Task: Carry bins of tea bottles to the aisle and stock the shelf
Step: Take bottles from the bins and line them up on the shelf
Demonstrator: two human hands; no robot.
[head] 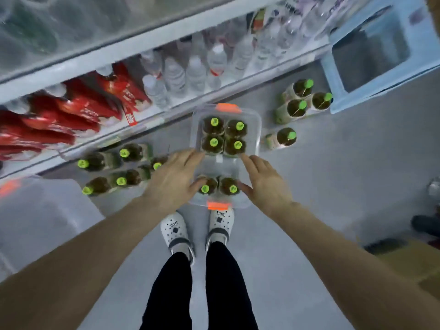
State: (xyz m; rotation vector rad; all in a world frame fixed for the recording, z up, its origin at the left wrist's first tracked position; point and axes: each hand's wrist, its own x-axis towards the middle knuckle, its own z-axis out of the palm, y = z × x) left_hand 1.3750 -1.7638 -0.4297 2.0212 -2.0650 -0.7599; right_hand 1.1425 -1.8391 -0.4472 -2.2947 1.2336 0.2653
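Observation:
A clear plastic bin (pixel 256 120) with orange latches stands on the grey floor in front of my feet. Several tea bottles (pixel 223 135) with green caps stand upright in it. My left hand (pixel 175 177) hovers over the bin's left side, fingers spread, thumb beside a near bottle (pixel 205 188). My right hand (pixel 265 182) reaches over the right side with fingers extended, thumb near another bottle (pixel 232 186). Neither hand grips anything. More tea bottles (pixel 114 171) stand on the floor to the left and others (pixel 301 98) to the right.
A white shelf (pixel 152 120) runs diagonally at left with red packs (pixel 78 110) and clear water bottles (pixel 190 72). A light blue stool (pixel 333 67) stands at the upper right. Another clear bin (pixel 42 215) sits at the left. My white shoes (pixel 176 232) are just behind the bin.

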